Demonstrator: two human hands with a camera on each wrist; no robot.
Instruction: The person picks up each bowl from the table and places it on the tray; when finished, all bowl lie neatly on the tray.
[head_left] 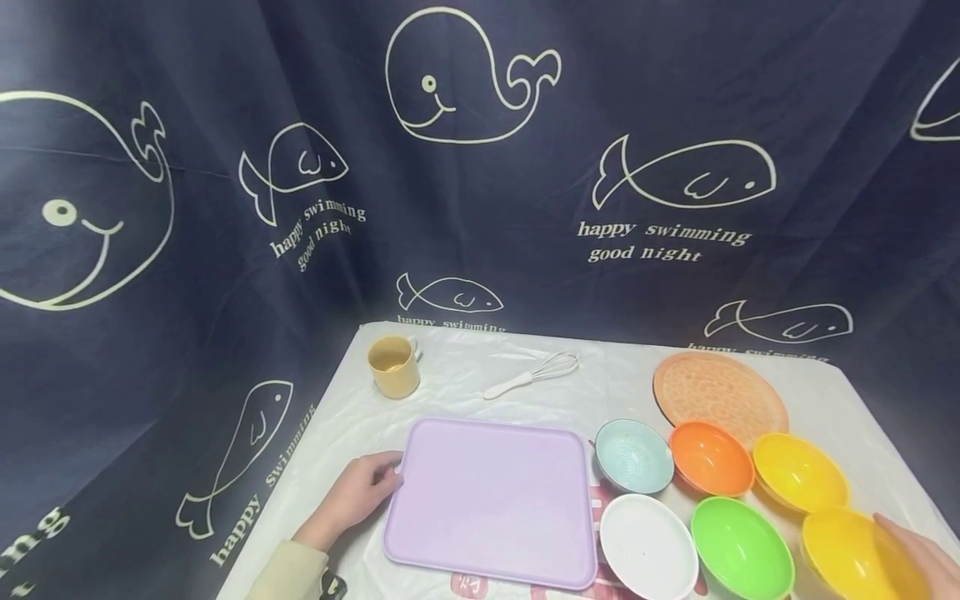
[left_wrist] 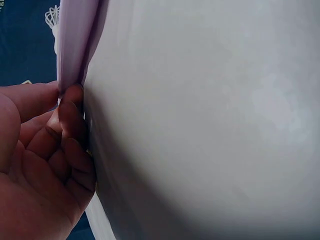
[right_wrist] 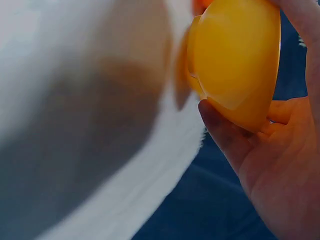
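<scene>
A light purple rectangular tray (head_left: pixel 491 500) lies on the table. My left hand (head_left: pixel 363 490) is at its left edge, and in the left wrist view the thumb and curled fingers (left_wrist: pixel 72 117) pinch the rim. At the front right, my right hand (head_left: pixel 930 557) grips a yellow bowl (head_left: pixel 858 554) by its side. The right wrist view shows that yellow bowl (right_wrist: pixel 237 60) between thumb and fingers, its base near the tabletop. Beside it stand a green bowl (head_left: pixel 741 546), a white bowl (head_left: pixel 648 546), a second yellow bowl (head_left: pixel 801 471), an orange bowl (head_left: pixel 710 457) and a light blue bowl (head_left: pixel 633 454).
A round, orange-brown patterned mat (head_left: pixel 716 392) lies behind the bowls, partly covered by them. Toward the back are a white whisk (head_left: pixel 528 377) and a yellow mug (head_left: pixel 393 371). A dark blue curtain (head_left: pixel 525 217) with whale and fish drawings hangs behind the white-covered table (head_left: pixel 615 371).
</scene>
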